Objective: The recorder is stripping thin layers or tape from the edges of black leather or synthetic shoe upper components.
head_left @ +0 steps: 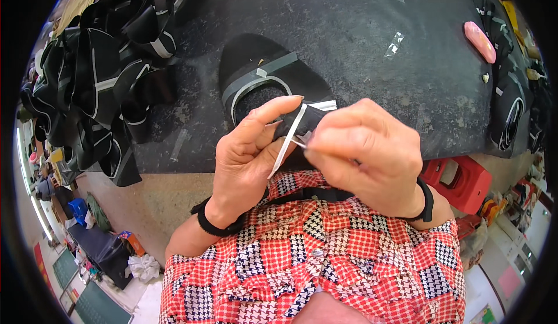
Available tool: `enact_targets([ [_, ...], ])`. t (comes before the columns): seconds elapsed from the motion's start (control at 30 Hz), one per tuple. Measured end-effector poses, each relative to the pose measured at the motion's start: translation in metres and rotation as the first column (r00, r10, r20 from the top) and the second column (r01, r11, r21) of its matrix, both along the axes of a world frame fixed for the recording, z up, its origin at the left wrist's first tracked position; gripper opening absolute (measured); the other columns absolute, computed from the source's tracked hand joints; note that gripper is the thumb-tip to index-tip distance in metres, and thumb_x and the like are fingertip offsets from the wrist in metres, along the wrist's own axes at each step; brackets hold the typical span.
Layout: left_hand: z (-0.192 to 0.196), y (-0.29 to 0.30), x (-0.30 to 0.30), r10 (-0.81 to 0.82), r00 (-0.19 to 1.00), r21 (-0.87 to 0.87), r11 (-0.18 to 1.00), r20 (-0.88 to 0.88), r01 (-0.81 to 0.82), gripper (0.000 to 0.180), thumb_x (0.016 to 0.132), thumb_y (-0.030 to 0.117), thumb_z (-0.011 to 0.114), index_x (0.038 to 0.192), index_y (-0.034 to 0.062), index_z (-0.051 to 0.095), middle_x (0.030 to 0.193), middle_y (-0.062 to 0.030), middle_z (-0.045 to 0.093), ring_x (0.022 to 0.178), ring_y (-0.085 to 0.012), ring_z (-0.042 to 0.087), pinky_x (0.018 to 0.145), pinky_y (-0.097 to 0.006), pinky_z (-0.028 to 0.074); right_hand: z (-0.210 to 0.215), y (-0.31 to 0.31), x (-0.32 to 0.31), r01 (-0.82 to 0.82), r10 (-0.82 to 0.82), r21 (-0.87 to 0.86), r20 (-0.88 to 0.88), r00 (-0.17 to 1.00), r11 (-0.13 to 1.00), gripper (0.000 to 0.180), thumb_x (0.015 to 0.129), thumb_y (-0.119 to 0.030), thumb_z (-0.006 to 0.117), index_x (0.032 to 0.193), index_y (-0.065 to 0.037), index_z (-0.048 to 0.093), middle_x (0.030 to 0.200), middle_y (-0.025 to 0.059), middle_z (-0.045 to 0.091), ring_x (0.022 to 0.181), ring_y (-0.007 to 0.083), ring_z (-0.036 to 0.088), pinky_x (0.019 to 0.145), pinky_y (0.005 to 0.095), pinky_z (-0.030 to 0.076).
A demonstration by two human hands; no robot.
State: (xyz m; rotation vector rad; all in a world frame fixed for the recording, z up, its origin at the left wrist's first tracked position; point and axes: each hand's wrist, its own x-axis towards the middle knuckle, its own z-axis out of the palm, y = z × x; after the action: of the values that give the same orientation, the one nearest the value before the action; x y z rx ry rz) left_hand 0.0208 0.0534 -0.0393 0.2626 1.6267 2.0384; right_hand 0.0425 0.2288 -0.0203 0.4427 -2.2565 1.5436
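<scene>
Close to the table's near edge, my left hand grips a black shoe upper piece between thumb and fingers. A narrow white strip runs slantwise along this piece and hangs down past my left fingers. My right hand is closed, its thumb and forefinger pinching a thin pale bit of tape at the strip. Just beyond the hands lies another black shoe upper with grey tape bands around its opening. My hands hide part of the held piece.
A tangled heap of black trimmed pieces covers the left of the black table. At the right are a pink oblong object and stacked black pieces. Clear tape scraps stick to the tabletop. A red plastic stool stands below the right edge.
</scene>
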Motion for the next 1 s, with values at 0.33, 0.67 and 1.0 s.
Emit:
enact_targets([
  [0.33,-0.002,0.004,0.004,-0.032,0.969,-0.192,0.981,-0.244,-0.016,0.04,0.083,-0.005,0.056,0.122,0.0036,0.051,0.075,0.0033,0.06,0.063,0.0007,0.045,0.056,-0.014,0.036,0.002,0.004,-0.007,0.148,-0.129,-0.068,0.228,0.965,0.987,0.009,0.067,0.0,0.068,0.076,-0.002,0.064,0.067,0.0053,0.061,0.054,0.0119,0.056,0.047,0.0228,0.043],
  [0.67,0.004,0.002,0.009,-0.058,0.994,0.184,0.982,0.089,0.041,0.04,0.084,-0.007,0.047,0.124,-0.0045,0.043,0.118,-0.0137,0.054,0.106,-0.0144,0.053,0.09,-0.025,0.041,-0.003,0.008,-0.006,0.176,0.048,-0.334,0.566,0.823,0.926,0.005,0.076,-0.005,0.065,0.079,-0.001,0.063,0.062,-0.0015,0.057,0.056,0.0005,0.048,0.048,0.0176,0.039],
  [1.0,0.03,0.014,0.0,0.066,0.917,-0.029,0.998,0.392,-0.06,0.01,0.089,0.011,0.055,0.095,0.0023,0.056,0.076,0.004,0.057,0.066,-0.0002,0.05,0.058,-0.014,0.039,-0.001,0.009,0.004,0.052,0.133,-0.292,0.578,0.805,0.955,0.008,0.078,-0.003,0.066,0.085,-0.001,0.062,0.072,-0.0015,0.061,0.064,0.001,0.054,0.055,0.0146,0.043],
])
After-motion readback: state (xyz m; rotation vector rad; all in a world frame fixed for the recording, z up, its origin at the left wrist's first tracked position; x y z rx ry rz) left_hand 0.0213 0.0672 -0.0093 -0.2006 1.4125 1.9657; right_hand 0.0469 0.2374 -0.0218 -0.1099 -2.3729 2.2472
